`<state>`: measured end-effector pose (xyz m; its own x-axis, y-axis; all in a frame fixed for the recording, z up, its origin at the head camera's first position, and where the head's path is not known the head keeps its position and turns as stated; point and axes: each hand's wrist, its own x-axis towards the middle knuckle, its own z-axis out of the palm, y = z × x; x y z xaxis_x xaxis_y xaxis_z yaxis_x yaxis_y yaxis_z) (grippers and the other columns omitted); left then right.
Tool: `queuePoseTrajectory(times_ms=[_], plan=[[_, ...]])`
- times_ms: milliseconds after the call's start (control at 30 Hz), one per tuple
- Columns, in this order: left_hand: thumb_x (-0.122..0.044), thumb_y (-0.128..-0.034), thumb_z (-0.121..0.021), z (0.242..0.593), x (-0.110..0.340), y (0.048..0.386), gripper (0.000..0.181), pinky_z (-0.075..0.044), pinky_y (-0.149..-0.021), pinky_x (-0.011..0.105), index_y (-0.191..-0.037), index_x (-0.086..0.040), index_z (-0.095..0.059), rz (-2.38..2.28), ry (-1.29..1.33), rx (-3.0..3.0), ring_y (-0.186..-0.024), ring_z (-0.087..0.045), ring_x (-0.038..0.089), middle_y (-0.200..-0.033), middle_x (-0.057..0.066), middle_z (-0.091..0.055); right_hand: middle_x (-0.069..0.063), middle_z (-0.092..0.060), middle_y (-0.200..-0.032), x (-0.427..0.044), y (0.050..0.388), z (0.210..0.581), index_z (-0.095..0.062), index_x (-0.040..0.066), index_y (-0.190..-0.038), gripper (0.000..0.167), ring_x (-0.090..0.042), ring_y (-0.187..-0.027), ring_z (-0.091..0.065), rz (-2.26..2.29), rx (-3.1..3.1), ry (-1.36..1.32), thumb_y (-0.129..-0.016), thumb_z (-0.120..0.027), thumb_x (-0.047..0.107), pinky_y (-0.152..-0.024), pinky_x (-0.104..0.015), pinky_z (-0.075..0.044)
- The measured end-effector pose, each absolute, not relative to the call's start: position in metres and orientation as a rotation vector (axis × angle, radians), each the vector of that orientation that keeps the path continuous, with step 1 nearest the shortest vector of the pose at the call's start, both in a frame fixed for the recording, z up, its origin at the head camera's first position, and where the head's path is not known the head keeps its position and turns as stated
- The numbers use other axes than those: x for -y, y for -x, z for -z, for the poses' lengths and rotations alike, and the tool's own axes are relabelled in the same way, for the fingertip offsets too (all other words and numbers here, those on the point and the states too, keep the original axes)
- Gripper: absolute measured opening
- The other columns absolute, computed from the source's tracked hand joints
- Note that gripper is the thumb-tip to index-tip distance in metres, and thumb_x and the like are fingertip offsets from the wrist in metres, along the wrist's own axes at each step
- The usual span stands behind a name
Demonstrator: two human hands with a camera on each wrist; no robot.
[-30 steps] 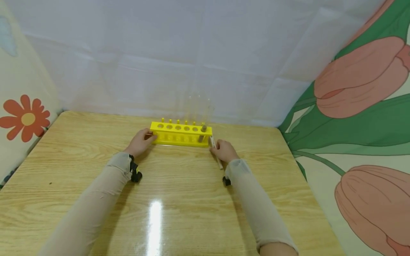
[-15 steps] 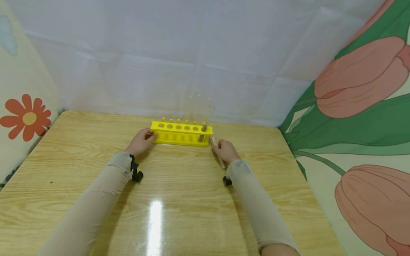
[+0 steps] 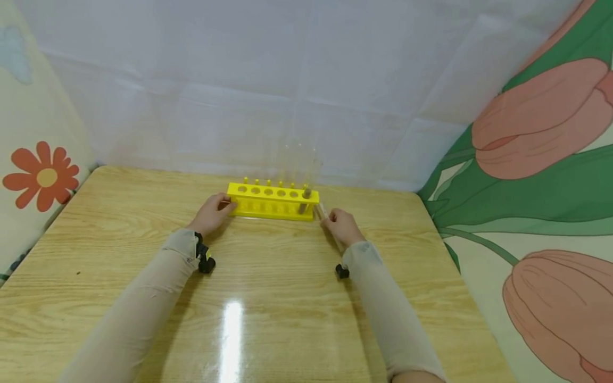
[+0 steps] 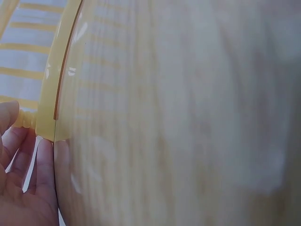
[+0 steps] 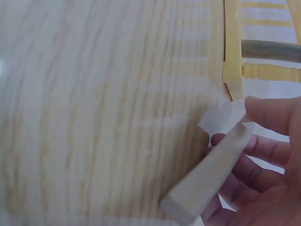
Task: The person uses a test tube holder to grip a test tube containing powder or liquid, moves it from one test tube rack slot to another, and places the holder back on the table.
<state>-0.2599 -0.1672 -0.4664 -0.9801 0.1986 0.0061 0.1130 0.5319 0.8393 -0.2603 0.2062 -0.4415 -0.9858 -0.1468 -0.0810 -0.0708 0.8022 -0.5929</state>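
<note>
A yellow test tube rack (image 3: 270, 215) stands near the back of the table. My left hand (image 3: 212, 214) grips its left end; in the left wrist view the thumb (image 4: 8, 113) and fingers lie around the end post. A grey-brown cylinder (image 3: 304, 205) stands in the rightmost hole; whether it is a filled tube is unclear. My right hand (image 3: 344, 224) holds a pale wooden test tube clamp (image 5: 211, 174) just off the rack's right end, thumb on one side and fingers on the other. The far end of the clamp is blurred in the head view.
Several clear test tubes (image 3: 299, 162) show faintly behind the rack's right half. Yellow pegs (image 3: 246, 180) line its rear edge. A white cloth (image 3: 206, 117) hangs behind the wooden table (image 3: 268, 303), with flowered cloth (image 3: 541, 197) at the sides.
My right hand has shifted slightly to the right with the clamp, widening the gap to the rack. The clamp's near end is now mostly hidden by the hand. The left hand keeps its grip.
</note>
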Motion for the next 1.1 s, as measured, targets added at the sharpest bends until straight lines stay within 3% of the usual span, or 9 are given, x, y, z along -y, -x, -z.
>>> queuePoseTrajectory(times_ms=[567, 1100], plan=[[-0.025, -0.1103, -0.046, 0.4685, 0.1680, 0.2611, 0.040, -0.037, -0.107, 0.058, -0.130, 0.009, -0.050, -1.457, -0.264, -2.668, -0.125, -0.046, 0.046, -0.138, 0.032, -0.043, -0.008, -0.051, -0.079, -0.2079, 0.2566, 0.4493, -0.056, 0.003, -0.095, 0.018, -0.022, -0.071, -0.048, 1.244, -2.921, 0.032, -0.099, -0.058, 0.021, -0.063, -0.032, -0.041], [-0.027, -0.1106, -0.045, 0.4692, 0.1671, 0.2607, 0.040, -0.037, -0.108, 0.057, -0.130, 0.008, -0.049, -1.434, -0.224, -2.677, -0.127, -0.045, 0.045, -0.140, 0.031, -0.041, -0.012, -0.051, -0.084, -0.2033, 0.2531, 0.4485, -0.053, -0.003, -0.110, 0.023, -0.027, -0.075, -0.049, 1.422, -3.051, 0.061, -0.106, -0.054, 0.020, -0.066, -0.037, -0.042]])
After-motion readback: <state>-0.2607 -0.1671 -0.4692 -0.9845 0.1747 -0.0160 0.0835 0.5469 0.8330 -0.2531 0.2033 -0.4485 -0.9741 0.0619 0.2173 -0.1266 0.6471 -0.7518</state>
